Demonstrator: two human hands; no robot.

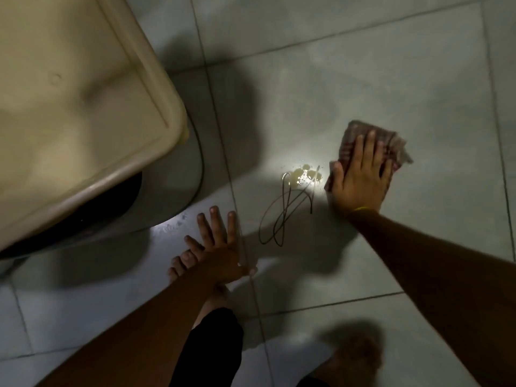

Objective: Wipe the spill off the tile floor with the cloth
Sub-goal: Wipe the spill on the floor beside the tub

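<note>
Spill [303, 175]: small yellowish puddle with droplets around it, lit by a bright patch of light, right of the frame's centre on the tile floor [363, 79].
Cloth [363, 141]: crumpled, reddish-brown and patterned, lying on the floor just right of the spill, its lower left edge close beside the puddle.
Right hand [360, 180]: pressed flat on top of the cloth, fingers spread and pointing toward the top of the frame; the grip is released, palm pinning the cloth down rather than clutching it. A thin yellow band shows at the wrist.
Thin dark loops [282, 216]: tangled wire-like curves just below the spill, running toward lower left; whether a cord or a reflection cannot be told.
Left hand [220, 247]: lower centre, fingers splayed, grip released and holding nothing, above a bare foot [181, 263].
Other foot [354, 358]: blurred, lower right.
Beige bin [78, 107]: large rounded plastic object filling the upper left, dark underneath.
Floor: pale grey tiles with dark grout lines, heavy shadows.
</note>
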